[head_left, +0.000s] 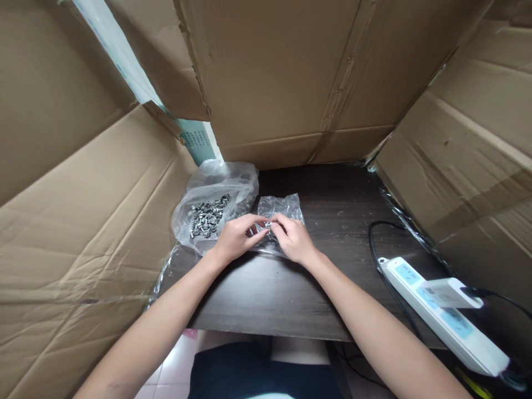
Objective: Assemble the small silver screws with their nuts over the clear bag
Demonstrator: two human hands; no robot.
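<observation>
Around the dark table (266,293): cardboard walls on three sides, the back wall (282,72) rising behind the hands, with a printed sheet (198,143) showing at its left gap.
Power strip (440,317): lying slantwise at right, well apart from the hands, a white plug (449,292) in it and a black cable (371,244) looping past its far end.
Larger clear bag (226,174): slumped open just left of the hands, crowding that side; a heap of shiny fasteners (208,217) fills its mouth.
Smaller clear bag (286,205): crinkled flat beneath the hands, partly hidden by them.
Metal piece (267,225): silvery, tiny, above the smaller bag; too small to make out its exact form.
Left hand (236,239): thumb and fingertips pinching that piece.
Right hand (294,239): fingertips drawn together on its other side.
</observation>
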